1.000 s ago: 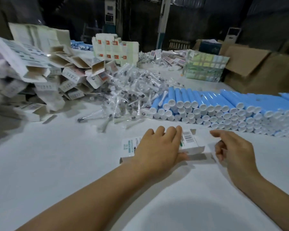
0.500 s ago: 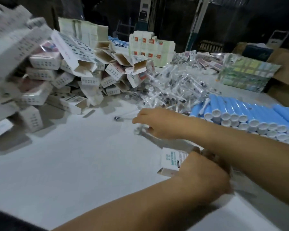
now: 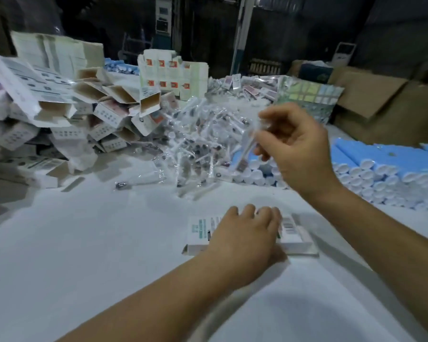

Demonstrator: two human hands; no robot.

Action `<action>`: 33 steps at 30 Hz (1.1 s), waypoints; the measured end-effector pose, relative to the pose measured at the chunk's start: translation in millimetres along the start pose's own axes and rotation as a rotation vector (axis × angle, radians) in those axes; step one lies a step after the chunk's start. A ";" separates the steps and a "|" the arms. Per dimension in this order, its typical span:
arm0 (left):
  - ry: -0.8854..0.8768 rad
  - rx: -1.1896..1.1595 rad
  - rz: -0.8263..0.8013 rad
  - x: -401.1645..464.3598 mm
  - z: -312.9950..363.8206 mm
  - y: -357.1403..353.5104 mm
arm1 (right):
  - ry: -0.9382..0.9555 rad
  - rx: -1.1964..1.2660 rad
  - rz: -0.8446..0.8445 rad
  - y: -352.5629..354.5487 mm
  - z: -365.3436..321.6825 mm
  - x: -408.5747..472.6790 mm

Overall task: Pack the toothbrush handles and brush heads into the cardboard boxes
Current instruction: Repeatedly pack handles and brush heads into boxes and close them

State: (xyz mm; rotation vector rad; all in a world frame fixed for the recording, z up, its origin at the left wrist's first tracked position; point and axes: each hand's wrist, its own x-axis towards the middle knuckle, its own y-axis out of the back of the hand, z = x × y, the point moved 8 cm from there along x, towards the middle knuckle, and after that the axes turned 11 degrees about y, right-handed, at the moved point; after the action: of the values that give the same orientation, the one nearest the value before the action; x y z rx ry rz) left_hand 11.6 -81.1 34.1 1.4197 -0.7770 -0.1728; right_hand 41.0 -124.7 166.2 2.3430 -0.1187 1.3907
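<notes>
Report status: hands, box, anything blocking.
Left hand flat on the cardboard box, pinning it. Right hand pinches a wrapped brush head, lifted above the pile. Nothing between it and the box.

The left grip (image 3: 247,233) lies palm down and low, fingers straight and close together, pressing flat on what is under it; its bare forearm runs back toward the lower left. The right grip (image 3: 294,154) is raised above and beyond the left grip, wrist bent, thumb and fingers curled and pinching a wrapped brush head (image 3: 247,149). Its forearm slants down toward the lower right.
</notes>
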 end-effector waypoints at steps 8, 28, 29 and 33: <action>0.113 0.087 0.001 8.0 -15.1 4.9 | -0.716 0.152 0.700 130.6 71.6 -156.3; 0.166 0.123 0.100 15.0 -16.1 10.2 | -0.647 -0.113 0.424 95.4 50.3 -163.8; 0.192 0.134 0.086 16.2 -19.4 9.9 | -0.644 -0.100 0.410 93.3 49.5 -165.1; 0.191 0.194 0.070 17.1 -18.4 4.3 | -0.627 -0.054 0.281 72.4 48.4 -163.4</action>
State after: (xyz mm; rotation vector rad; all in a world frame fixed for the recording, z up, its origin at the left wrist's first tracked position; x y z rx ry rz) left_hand 33.5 -74.5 45.3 1.5636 -0.6978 0.0945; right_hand -20.7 -231.4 28.0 2.7057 -0.6731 0.6911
